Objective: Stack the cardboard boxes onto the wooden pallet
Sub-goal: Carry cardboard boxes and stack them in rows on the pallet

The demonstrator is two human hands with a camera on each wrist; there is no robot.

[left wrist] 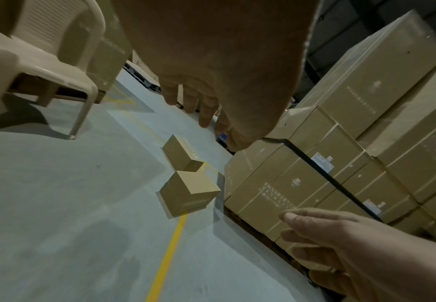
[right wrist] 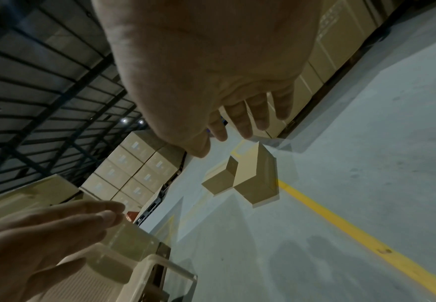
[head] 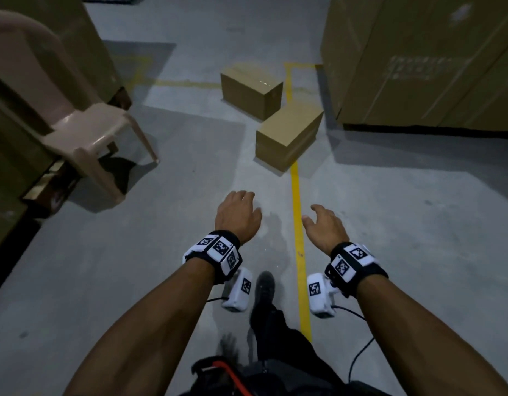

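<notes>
Two plain cardboard boxes lie on the grey floor ahead of me: the near box (head: 287, 135) (left wrist: 189, 193) (right wrist: 257, 175) sits across a yellow line, and the far box (head: 251, 88) (left wrist: 182, 156) (right wrist: 218, 179) touches its back corner. My left hand (head: 238, 215) (left wrist: 211, 71) and right hand (head: 324, 225) (right wrist: 211, 81) reach forward, both empty with relaxed, loosely spread fingers, a good step short of the near box. No wooden pallet shows clearly.
A beige plastic chair (head: 84, 130) stands at the left before wrapped carton stacks. A tall wrapped stack of cartons (head: 426, 61) (left wrist: 341, 173) fills the right. A yellow floor line (head: 299, 247) runs between my hands. My leg and shoe (head: 265, 284) are below.
</notes>
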